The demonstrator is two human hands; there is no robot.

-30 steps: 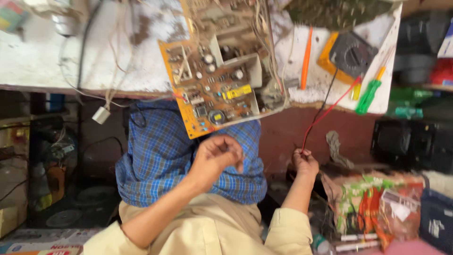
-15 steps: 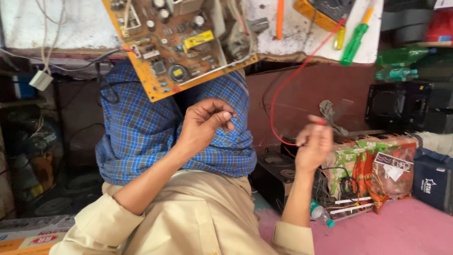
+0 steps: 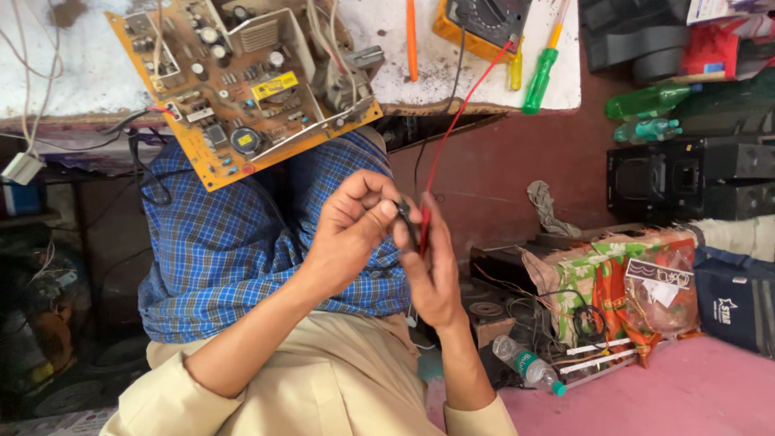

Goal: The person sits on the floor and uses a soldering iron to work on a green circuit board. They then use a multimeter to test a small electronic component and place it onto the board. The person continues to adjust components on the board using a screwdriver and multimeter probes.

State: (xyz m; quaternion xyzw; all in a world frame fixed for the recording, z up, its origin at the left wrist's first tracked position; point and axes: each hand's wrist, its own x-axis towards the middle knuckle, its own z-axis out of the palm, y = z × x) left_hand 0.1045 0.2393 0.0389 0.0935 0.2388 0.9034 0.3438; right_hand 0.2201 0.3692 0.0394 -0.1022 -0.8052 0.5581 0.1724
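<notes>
Both hands meet in front of the chest, over the blue checked cloth [image 3: 218,250] on the lap. The left hand [image 3: 351,230] is curled narrow, thumb and fingertips pinched on the black probe [image 3: 406,220], a slim dark stick that pokes out toward the right hand. The right hand [image 3: 436,270] stands edge-on just beside it, fingers loosely bent around the red probe [image 3: 425,230], so the two tips sit almost touching between the hands.

Follow the red wire [image 3: 460,113]: it climbs up and to the right from the right hand to the yellow meter [image 3: 476,20] on the white bench [image 3: 440,73]. So the red probe's long axis runs roughly upright, in line with that wire, while the black one lies more slanted across it.

The circuit board [image 3: 242,81] hangs over the bench edge, up and to the left of both hands, well apart from them. The left hand is the nearer of the two to it. A green screwdriver [image 3: 541,77] and an orange one [image 3: 412,40] lie on the bench beside the meter.
</notes>
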